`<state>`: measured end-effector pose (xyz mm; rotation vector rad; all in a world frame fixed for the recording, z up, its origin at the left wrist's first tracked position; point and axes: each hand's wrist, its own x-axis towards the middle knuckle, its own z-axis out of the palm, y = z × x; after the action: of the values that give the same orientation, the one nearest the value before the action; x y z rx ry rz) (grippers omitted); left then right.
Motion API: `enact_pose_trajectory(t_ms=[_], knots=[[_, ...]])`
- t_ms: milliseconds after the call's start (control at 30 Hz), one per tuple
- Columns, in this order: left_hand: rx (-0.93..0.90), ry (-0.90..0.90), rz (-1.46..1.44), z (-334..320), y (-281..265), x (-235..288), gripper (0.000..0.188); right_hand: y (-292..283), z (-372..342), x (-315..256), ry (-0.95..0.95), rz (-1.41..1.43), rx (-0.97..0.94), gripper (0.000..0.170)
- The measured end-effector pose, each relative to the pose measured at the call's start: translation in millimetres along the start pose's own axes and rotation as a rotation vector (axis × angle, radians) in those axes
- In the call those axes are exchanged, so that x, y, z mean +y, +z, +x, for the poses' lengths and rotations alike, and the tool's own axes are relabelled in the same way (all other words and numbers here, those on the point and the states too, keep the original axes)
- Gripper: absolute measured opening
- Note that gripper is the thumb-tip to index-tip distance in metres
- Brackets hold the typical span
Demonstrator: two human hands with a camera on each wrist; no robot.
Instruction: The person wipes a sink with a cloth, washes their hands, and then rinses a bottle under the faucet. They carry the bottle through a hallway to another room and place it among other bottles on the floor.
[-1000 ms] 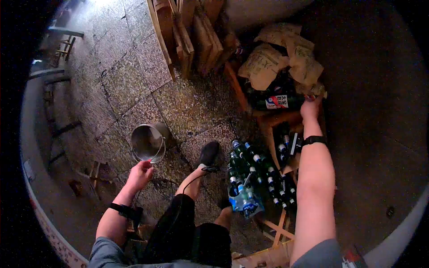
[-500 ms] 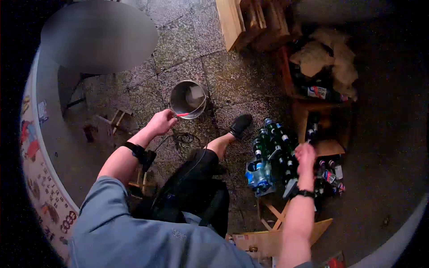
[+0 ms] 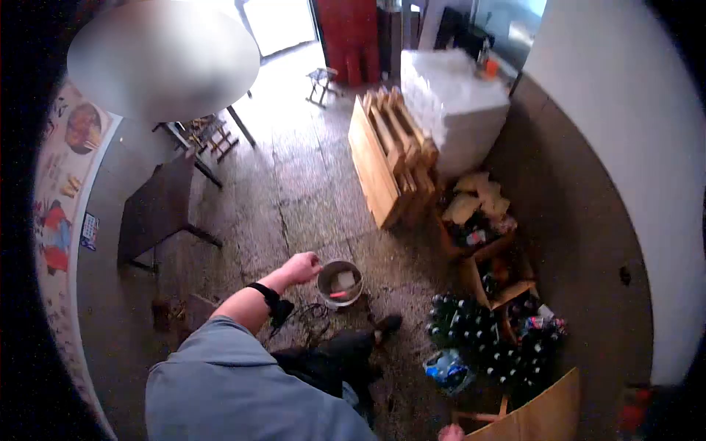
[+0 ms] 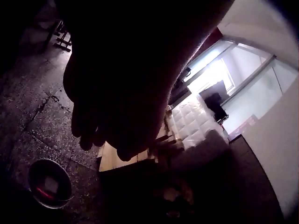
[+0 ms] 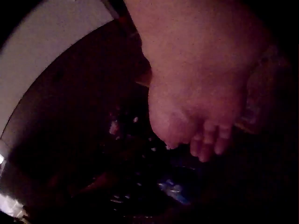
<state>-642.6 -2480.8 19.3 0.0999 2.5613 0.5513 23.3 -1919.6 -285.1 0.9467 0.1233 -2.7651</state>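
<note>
My left hand (image 3: 300, 268) hovers at the left rim of a metal bucket (image 3: 323, 284) on the floor, its fingers loosely bent around nothing. A red handle grip (image 3: 338, 295) and a whitish flat piece (image 3: 346, 278) show within the bucket's mouth. In the left wrist view that hand (image 4: 121, 93) is a dark shape, well apart from the bucket (image 4: 67, 179). My right hand (image 3: 450, 434) just enters the head view's bottom edge beside a wooden board (image 3: 540, 411). The right wrist view shows this hand (image 5: 196, 102) with loosely curled fingers and nothing in them.
Green bottles (image 3: 467, 323) crowd the floor at right, beside a plastic-wrapped bottle pack (image 3: 447, 370) and an open box (image 3: 478, 283). Brown paper bags (image 3: 471, 202) lie behind. Wooden panels (image 3: 371, 165) stand before a white wrapped stack (image 3: 460, 99). A dark table (image 3: 158, 206) is at left.
My right hand has drawn back from the bags and bottles to the bottom edge. My left hand has let go of the bucket's red grip. The head view has tilted up toward the room.
</note>
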Motion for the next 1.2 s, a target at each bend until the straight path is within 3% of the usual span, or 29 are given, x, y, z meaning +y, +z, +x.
enact_pose_trajectory(t_ms=[67, 100, 200, 267, 333, 367, 400, 467, 500, 600, 667, 700, 767, 800, 833, 900, 1067, 1133, 1200], knots=[[0.025, 0.072, 0.024, 0, -8, -2, 0.040, 103, 35, 49, -0.194, -0.603, 0.723, 0.031], [0.020, 0.091, 0.054, 2, -13, -1, 0.040, 148, 51, 68, -0.181, -0.671, 0.822, 0.031], [-0.017, 0.185, 0.010, 1, -33, 30, 0.042, 234, 90, 91, -0.171, -0.750, 0.789, 0.030], [-0.002, 0.342, 0.032, 20, -23, 41, 0.044, 276, 109, 103, -0.166, -0.791, 0.740, 0.030], [-0.025, 0.380, 0.061, 28, -20, 73, 0.043, 312, 125, 114, -0.161, -0.828, 0.712, 0.030], [-0.064, 0.624, 0.005, 40, -9, 75, 0.040, 326, 133, 120, -0.156, -0.849, 0.695, 0.030], [-0.108, 0.500, 0.000, 15, -35, 111, 0.037, 340, 139, 124, -0.153, -0.863, 0.683, 0.029], [-0.088, 0.665, -0.094, 6, -40, 135, 0.038, 361, 148, 136, -0.151, -0.876, 0.674, 0.029], [-0.191, 0.694, -0.154, 3, -46, 148, 0.039, 369, 152, 141, -0.154, -0.882, 0.670, 0.029], [-0.186, 0.765, -0.186, -10, -61, 178, 0.038, 388, 156, 154, -0.154, -0.864, 0.677, 0.029], [-0.217, 0.908, -0.145, -15, -76, 197, 0.036, 394, 157, 160, -0.153, -0.859, 0.684, 0.029], [-0.216, 0.915, -0.143, -1, -70, 199, 0.036, 398, 158, 164, -0.148, -0.855, 0.688, 0.028], [-0.128, 0.859, -0.406, 31, -46, 196, 0.037, 402, 157, 169, -0.141, -0.857, 0.691, 0.028], [-0.156, 0.805, -0.104, 27, -58, 192, 0.041, 402, 155, 173, -0.139, -0.853, 0.702, 0.028], [-0.153, 0.811, -0.107, 36, -48, 182, 0.041, 403, 155, 174, -0.142, -0.855, 0.698, 0.028], [-0.407, 0.863, 0.312, 58, -10, 156, 0.043, 402, 152, 181, -0.127, -0.852, 0.711, 0.028], [-0.379, 0.770, 0.118, 38, 16, 113, 0.037, 398, 147, 185, -0.114, -0.855, 0.720, 0.027], [-0.399, 0.646, 0.080, 23, 12, 96, 0.036, 393, 143, 192, -0.108, -0.849, 0.719, 0.027], [-0.361, 0.661, 0.123, 1, 1, 92, 0.036, 383, 138, 196, -0.106, -0.845, 0.721, 0.027]])
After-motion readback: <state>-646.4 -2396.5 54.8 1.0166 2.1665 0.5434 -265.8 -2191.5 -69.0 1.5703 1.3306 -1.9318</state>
